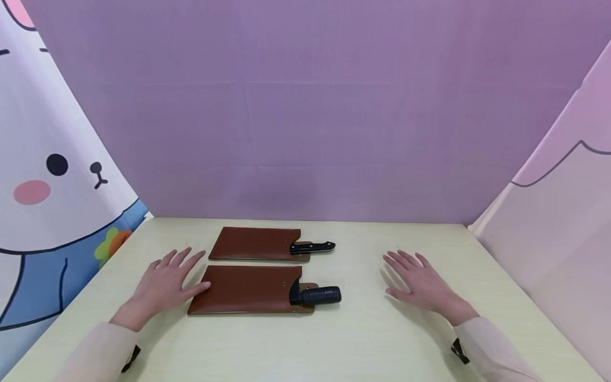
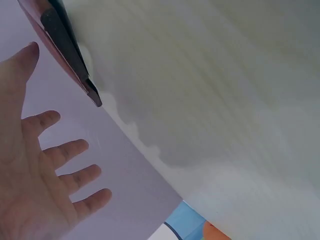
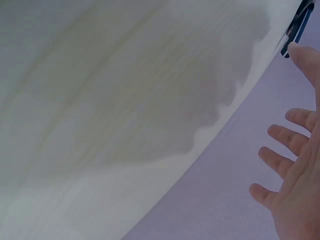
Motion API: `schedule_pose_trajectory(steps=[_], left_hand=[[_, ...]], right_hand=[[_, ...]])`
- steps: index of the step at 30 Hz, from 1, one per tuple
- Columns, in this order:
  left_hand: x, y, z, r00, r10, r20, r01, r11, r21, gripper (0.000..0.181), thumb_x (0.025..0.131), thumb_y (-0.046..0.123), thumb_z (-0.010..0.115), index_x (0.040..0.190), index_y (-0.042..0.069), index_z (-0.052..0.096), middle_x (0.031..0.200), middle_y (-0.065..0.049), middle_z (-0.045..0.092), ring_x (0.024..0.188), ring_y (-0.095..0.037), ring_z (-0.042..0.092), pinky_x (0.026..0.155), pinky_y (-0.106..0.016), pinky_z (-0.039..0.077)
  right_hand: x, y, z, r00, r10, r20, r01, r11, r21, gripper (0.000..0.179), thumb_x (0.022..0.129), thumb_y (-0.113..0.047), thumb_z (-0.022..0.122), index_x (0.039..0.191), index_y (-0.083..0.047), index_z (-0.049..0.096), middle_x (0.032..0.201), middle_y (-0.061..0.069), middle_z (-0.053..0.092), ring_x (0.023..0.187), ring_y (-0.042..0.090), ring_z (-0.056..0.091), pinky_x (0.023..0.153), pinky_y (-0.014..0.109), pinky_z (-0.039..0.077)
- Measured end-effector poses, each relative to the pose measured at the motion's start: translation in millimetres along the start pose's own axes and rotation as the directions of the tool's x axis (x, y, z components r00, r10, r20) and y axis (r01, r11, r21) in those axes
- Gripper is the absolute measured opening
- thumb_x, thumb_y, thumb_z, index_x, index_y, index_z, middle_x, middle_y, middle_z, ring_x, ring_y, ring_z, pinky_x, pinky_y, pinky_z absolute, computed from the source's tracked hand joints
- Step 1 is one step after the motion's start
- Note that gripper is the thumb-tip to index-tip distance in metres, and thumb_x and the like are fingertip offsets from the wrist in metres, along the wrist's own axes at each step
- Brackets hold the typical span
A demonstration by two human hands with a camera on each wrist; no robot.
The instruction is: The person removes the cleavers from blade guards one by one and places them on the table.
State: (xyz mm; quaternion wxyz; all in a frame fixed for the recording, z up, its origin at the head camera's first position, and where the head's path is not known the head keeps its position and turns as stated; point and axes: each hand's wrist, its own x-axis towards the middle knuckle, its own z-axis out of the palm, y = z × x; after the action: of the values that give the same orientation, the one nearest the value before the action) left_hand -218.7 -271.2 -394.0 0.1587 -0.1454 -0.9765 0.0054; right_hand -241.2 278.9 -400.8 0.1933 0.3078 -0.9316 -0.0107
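Two brown leather-like sheaths lie side by side on the table, each with a black handle sticking out to the right. The far sheath (image 1: 255,244) holds a knife with a slim riveted handle (image 1: 315,247). From the near sheath (image 1: 248,289) comes a thicker, ribbed handle (image 1: 322,295); its blade is hidden. My left hand (image 1: 164,286) hovers left of the sheaths, fingers spread, its thumb tip overlapping the near sheath's left edge in the head view. Well to the right of the handles, my right hand (image 1: 422,284) also hovers with fingers spread, holding nothing.
The pale wooden table (image 1: 363,345) runs back to a purple cloth wall (image 1: 324,116). A cartoon-printed curtain (image 1: 62,223) hangs at the left, and a pinkish one (image 1: 563,228) at the right. Each sleeve has a black strap at the wrist.
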Motion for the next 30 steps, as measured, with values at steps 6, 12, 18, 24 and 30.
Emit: schedule_pose_trajectory(steps=[6, 12, 18, 24, 30], left_hand=[[1.4, 3.6, 3.4, 1.0, 0.022, -0.008, -0.021, 1.0, 0.011, 0.072, 0.077, 0.06, 0.059, 0.131, 0.014, 0.049, 0.128, -0.019, 0.05, 0.116, -0.045, 0.044, 0.086, -0.061, 0.038], [3.1, 7.3, 6.5, 0.999, 0.044, -0.016, -0.044, 0.999, 0.011, 0.07, 0.076, 0.059, 0.061, 0.128, 0.013, 0.051, 0.125, -0.018, 0.054, 0.113, -0.042, 0.048, 0.085, -0.059, 0.039], [5.5, 13.3, 7.6, 0.998, 0.057, -0.015, -0.057, 0.998, 0.0, 0.069, 0.077, 0.058, 0.061, 0.127, 0.013, 0.052, 0.122, -0.017, 0.055, 0.111, -0.04, 0.049, 0.086, -0.059, 0.039], [8.0, 19.2, 7.1, 0.998, 0.064, -0.006, -0.064, 0.998, -0.023, 0.067, 0.077, 0.057, 0.061, 0.127, 0.013, 0.053, 0.121, -0.016, 0.056, 0.111, -0.039, 0.05, 0.087, -0.058, 0.039], [11.1, 25.0, 6.0, 0.996, 0.083, -0.015, -0.084, 0.995, -0.048, 0.066, 0.076, 0.057, 0.062, 0.125, 0.013, 0.055, 0.12, -0.014, 0.057, 0.109, -0.037, 0.051, 0.086, -0.057, 0.04]], right_hand=[[3.9, -7, 1, 0.999, -0.033, -0.008, 0.033, 0.999, 0.018, 0.07, 0.079, -0.043, 0.065, 0.135, -0.007, 0.044, 0.134, 0.013, 0.049, 0.122, 0.035, 0.044, 0.099, 0.056, 0.029], [8.3, -15, 1, 0.999, -0.049, 0.002, 0.049, 0.998, 0.038, 0.069, 0.078, -0.043, 0.065, 0.134, -0.007, 0.045, 0.132, 0.013, 0.05, 0.12, 0.034, 0.046, 0.1, 0.055, 0.031], [13.5, -22, 0, 0.997, -0.069, 0.024, 0.068, 0.997, 0.043, 0.069, 0.078, -0.045, 0.065, 0.133, -0.007, 0.047, 0.131, 0.012, 0.052, 0.119, 0.033, 0.048, 0.099, 0.053, 0.033], [17.6, -30, -1, 0.995, -0.089, 0.039, 0.087, 0.994, 0.06, 0.07, 0.077, -0.048, 0.065, 0.13, -0.007, 0.049, 0.128, 0.01, 0.054, 0.117, 0.03, 0.05, 0.099, 0.05, 0.035], [22.2, -38, -1, 0.992, -0.12, 0.041, 0.116, 0.989, 0.088, 0.069, 0.076, -0.049, 0.065, 0.13, -0.009, 0.05, 0.127, 0.007, 0.055, 0.116, 0.027, 0.051, 0.098, 0.048, 0.036]])
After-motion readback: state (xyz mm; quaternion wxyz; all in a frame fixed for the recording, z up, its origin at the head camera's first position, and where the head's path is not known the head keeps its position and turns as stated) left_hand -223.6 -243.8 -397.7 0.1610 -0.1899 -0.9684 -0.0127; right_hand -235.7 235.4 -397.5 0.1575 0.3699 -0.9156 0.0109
